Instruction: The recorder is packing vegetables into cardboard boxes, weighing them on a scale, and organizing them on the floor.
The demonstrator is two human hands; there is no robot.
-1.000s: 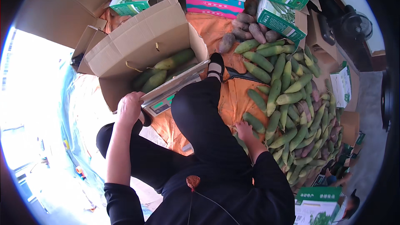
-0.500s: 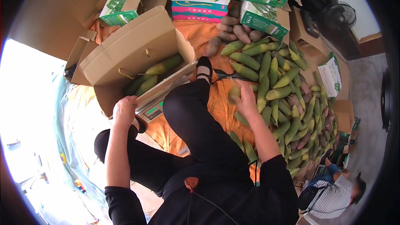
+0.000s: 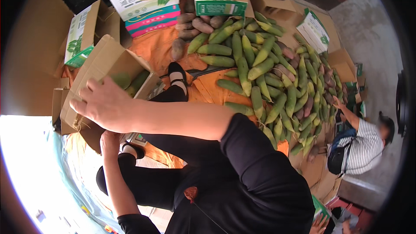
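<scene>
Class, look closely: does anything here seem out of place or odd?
Yes, mildly: some reddish-brown roots lie mixed in among the heaped green radishes. That looks odd because similar roots sit grouped together at the heap's upper left, beside a green-and-white box.

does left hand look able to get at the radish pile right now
Probably not directly: the left hand is by the box, with the right forearm between it and the radish pile.

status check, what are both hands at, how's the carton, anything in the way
Right hand over open carton, left hand by its near edge; both grips unclear. Green radishes inside. Right hand blocks view of part of carton.
</scene>
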